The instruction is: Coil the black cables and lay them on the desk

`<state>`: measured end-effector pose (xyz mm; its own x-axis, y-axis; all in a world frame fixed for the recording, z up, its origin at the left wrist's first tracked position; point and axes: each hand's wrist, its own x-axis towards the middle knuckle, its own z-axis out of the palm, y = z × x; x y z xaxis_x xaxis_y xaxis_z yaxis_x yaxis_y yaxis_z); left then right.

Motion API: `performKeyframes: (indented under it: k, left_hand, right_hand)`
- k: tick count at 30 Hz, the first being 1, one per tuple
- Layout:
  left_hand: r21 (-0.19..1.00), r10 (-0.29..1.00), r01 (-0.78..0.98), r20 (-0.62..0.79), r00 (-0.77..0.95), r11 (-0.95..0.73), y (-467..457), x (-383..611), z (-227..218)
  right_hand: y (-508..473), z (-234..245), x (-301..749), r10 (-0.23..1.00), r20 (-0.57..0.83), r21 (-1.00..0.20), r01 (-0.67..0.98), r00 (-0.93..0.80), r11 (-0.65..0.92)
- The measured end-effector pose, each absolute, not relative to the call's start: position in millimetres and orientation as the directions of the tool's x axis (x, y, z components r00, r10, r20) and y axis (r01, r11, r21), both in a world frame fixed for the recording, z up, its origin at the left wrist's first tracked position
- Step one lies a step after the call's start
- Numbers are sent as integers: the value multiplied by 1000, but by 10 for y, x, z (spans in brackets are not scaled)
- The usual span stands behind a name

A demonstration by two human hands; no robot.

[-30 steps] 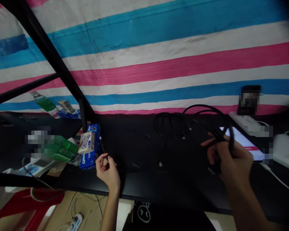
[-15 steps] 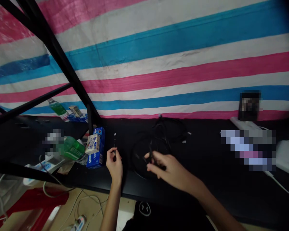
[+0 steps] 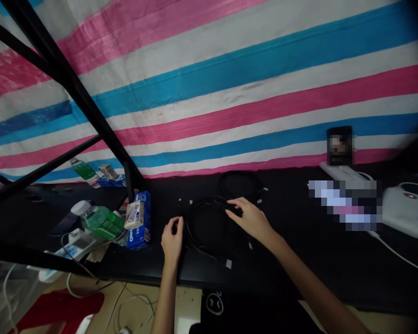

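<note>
Black cable coil (image 3: 189, 230) looks light, springy; pinch strands together; your right hand (image 3: 251, 218) looks spread and empty; your left hand (image 3: 172, 239), I can't tell

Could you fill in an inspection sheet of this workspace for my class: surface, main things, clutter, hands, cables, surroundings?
Surface: black table, with things along both ends.
Main things: two coils of thin black cable, the nearer coil between the hands, the farther coil towards the back.
Clutter: green bottle, blue box and small pale box at the left; white device at the right.
Hands: left hand beside the nearer coil, its grip unclear; right hand at the coil's other side, thumb and fingers apart.
Cables: white cable at the right; power strip at the left.
Surroundings: striped sheet behind, black frame at the left.
</note>
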<state>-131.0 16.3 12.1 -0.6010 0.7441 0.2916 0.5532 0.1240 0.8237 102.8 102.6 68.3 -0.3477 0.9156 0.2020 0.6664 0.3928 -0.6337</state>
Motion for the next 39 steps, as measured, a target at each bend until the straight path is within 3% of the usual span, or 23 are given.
performKeyframes:
  k: [3, 6, 10, 15, 18, 21, 25, 34, 39]
  left_hand:
    - [751, 779, 646, 322, -538, 136, 158, -1257, 105]
    - [711, 800, 696, 359, -481, 99, 138, -1241, 41]
    - [696, 796, 717, 422, -434, 22, 74, -1222, -19]
    - [687, 698, 727, 515, -498, 13, -10, -1101, 64]
    - [814, 658, 578, 463, -594, -51, -30, -1048, 139]
    - [924, 657, 366, 343, -671, -108, -28, -1048, 182]
    - [980, 668, 166, 195, -718, -107, -11, -1111, 275]
    - [959, 665, -183, 7, -747, -215, -38, -1358, 792]
    - [948, 720, -292, -116, -685, -125, -161, -1456, 852]
  right_hand:
    - [1041, 413, 1030, 935, 164, -530, 771, -315, 353]
    - [999, 232, 1029, 940, 194, -518, 785, -279, 340]
    - [956, 162, 1081, 940, 208, -628, 700, -270, 340]
    - [872, 231, 1135, 908, 348, -773, 476, -235, 420]
    - [785, 413, 1139, 899, 337, -858, 301, -280, 416]
    - [714, 701, 1166, 903, 248, -940, 140, -351, 312]
    - [723, 1019, 1268, 908, 206, -963, 89, -365, 254]
    - [767, 984, 1715, 981, 191, -975, -112, 23, 193]
    - [661, 936, 2120, 963, 120, -969, -180, 241, 166]
